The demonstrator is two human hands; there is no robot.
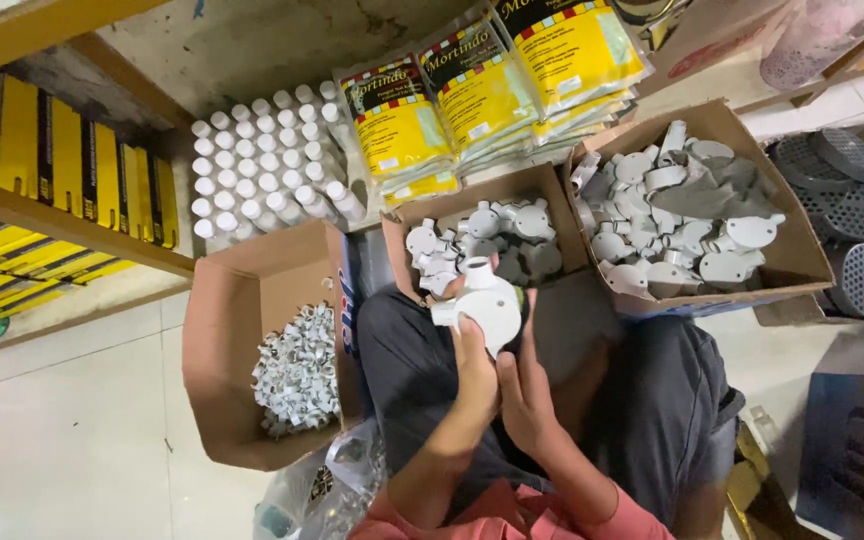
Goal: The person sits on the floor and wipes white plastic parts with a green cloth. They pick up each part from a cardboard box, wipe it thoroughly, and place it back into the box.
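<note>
Head view, looking down at a seated person's lap. Largest, beyond and right of the fingers, an open cardboard box (802,250) is heaped with grey round junction boxes. Left of the fingers, another carton (227,330) holds small white clips (297,370). Just past the fingertips, a smaller carton (542,190) contains more grey fittings. Farther off lie yellow packets (482,95) and rows of white capped tubes (262,160). The left hand (474,375) and right hand (524,395) both curl closed around one white round conduit fitting (484,300), held upright above the knees, fingers touching its rim.
</note>
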